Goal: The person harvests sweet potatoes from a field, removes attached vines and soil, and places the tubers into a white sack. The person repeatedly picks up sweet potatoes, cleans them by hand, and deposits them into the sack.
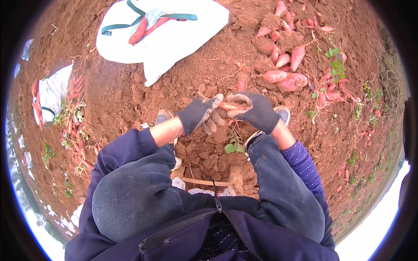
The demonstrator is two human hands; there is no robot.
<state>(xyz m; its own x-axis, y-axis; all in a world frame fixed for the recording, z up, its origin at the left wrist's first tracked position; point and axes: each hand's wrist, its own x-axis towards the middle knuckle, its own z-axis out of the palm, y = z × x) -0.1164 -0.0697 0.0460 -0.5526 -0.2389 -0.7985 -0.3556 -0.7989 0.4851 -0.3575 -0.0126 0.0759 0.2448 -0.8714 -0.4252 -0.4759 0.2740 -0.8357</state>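
In front of my knees, both gloved hands come close together above the loose soil. My right hand [256, 111], in a dark glove with a soiled pale palm, curls around a slim sweet potato [230, 106]. My left hand [200, 114] is at the other end of that root, its thumb above and fingers below. A thin stringy root [203, 96] sticks out beside the left thumb; whether the left fingers grip anything is hidden. Beneath the hands, a green-leaved vine [233, 147] lies on the clods between my shoes.
A heap of sweet potatoes [277, 76] lies ahead right. Ahead left, a white sack [183, 39] with green straps has several sweet potatoes in its mouth. Another white sack [54, 86] stands far left beside piled roots [76, 86]. Under me is a low wooden seat frame [236, 179].
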